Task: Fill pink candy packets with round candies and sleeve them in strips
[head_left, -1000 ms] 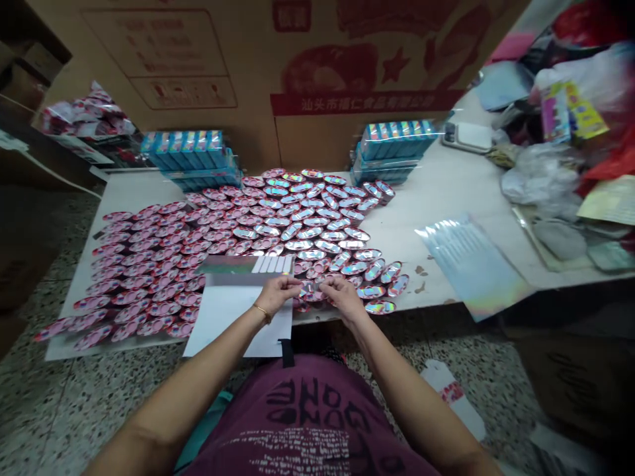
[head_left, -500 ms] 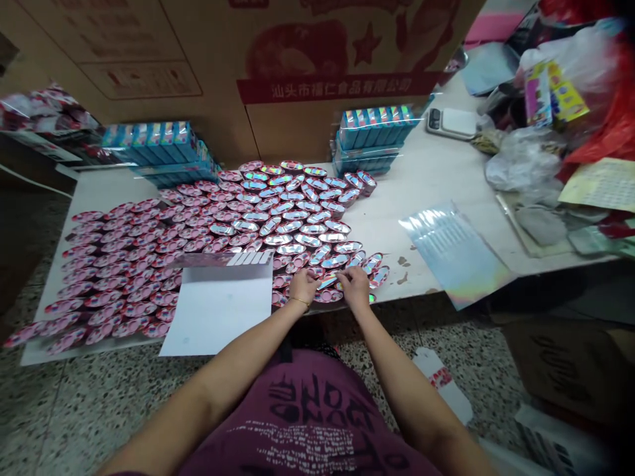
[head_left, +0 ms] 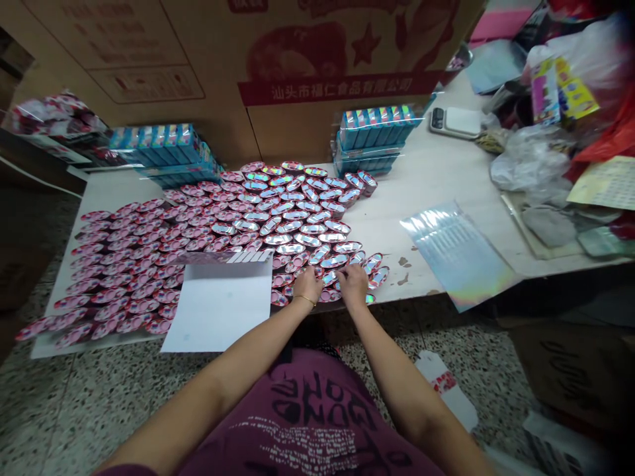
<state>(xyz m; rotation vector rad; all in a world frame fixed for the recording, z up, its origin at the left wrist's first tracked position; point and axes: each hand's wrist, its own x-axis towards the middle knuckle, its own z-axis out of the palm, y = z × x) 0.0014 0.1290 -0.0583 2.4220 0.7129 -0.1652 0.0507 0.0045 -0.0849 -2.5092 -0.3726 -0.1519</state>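
Observation:
Many small oval packs (head_left: pixel 289 226) stand packed together on the table, with pink and red tops, a lot of them bearing a shiny silver sticker. At the front edge, a silver sticker (head_left: pixel 330 278) lies over one oval pack's top between my hands. My left hand (head_left: pixel 307 284) is closed at its left end, fingertips pressed together. My right hand (head_left: pixel 352 284) pinches at the right end. The fingertips partly hide the contact. Left of my left hand, a white backing sheet (head_left: pixel 218 311) rests on the packs, its far edge curled up with several silver strips showing.
A large cardboard box (head_left: pixel 297 119) stands behind, with shrink-wrapped blue packs (head_left: pixel 159 145) at left and another blue stack (head_left: pixel 374 132) at right. Right lie a silver sticker sheet (head_left: pixel 459 254) overhanging the edge, a small scale (head_left: pixel 459 122) and plastic bags (head_left: pixel 528 158).
The silver strip, tilted between my fingers before, now lies flatter on the oval pack. Both hands have shifted only slightly. The view has turned a little.

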